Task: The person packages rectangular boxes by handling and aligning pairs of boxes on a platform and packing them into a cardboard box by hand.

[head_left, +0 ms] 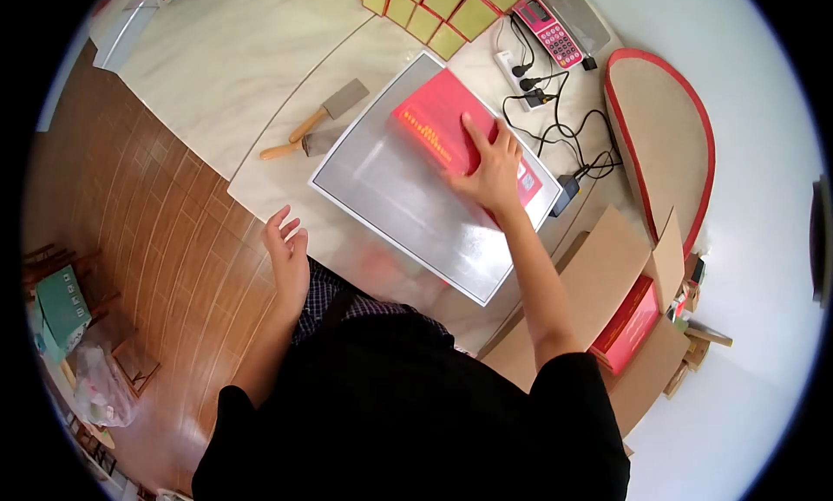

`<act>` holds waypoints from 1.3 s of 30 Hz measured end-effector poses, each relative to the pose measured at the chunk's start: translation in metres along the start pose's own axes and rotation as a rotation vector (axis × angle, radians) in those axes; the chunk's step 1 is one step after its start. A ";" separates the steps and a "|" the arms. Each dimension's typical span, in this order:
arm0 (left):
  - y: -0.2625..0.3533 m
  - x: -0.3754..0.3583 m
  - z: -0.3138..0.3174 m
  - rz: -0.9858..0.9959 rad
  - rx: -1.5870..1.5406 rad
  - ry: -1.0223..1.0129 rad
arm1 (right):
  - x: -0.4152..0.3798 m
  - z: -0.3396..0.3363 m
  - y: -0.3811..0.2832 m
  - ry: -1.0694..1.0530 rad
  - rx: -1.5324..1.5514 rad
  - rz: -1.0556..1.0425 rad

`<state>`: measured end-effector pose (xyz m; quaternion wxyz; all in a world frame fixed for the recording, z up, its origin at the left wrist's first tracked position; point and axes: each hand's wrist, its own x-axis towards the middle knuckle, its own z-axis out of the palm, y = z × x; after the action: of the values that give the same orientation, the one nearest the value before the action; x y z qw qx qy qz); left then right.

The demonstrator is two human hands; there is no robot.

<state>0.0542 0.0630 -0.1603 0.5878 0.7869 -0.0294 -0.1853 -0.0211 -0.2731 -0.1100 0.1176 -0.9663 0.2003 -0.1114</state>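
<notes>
My right hand spans a flat red box with yellow lettering, thumb on one side and fingers on the other. The box overlaps the upper right part of a shiny silver panel with a white rim, and its edges look slightly blurred. Off the table's front edge, my left hand hangs with its fingers loosely curled and apart, holding nothing. Nearest to it on the table lie two flat-bladed tools with wooden handles, one scraper and another tool whose blade is partly hidden by the panel.
Stacked gold boxes with red edges stand at the back. A pink calculator, a white power strip and tangled black cables lie to the right. An open cardboard carton holds a red box beside my right arm.
</notes>
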 end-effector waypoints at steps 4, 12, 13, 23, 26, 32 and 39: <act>0.006 -0.001 0.000 -0.040 -0.052 -0.017 | 0.030 0.008 0.025 0.069 -0.006 -0.013; 0.015 -0.018 -0.008 -0.006 -0.053 -0.039 | -0.013 0.002 0.012 0.101 -0.016 0.029; 0.016 -0.019 -0.007 -0.023 -0.077 -0.047 | -0.022 -0.001 0.006 0.086 -0.006 0.041; 0.019 -0.028 0.001 0.079 -0.150 -0.080 | -0.102 -0.007 -0.035 0.053 -0.037 0.160; 0.019 -0.028 0.001 0.077 -0.144 -0.067 | -0.124 -0.009 -0.051 0.050 -0.036 0.215; 0.026 -0.029 0.004 0.138 -0.256 -0.150 | -0.162 -0.029 -0.056 0.021 0.242 0.335; 0.080 -0.049 0.046 0.104 -0.316 -0.548 | -0.196 -0.086 -0.036 0.271 2.404 0.346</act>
<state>0.0072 0.0095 -0.0839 0.6816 0.6041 -0.1978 -0.3624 -0.2059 -0.1758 -0.0517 0.9273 -0.1833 0.1063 -0.3084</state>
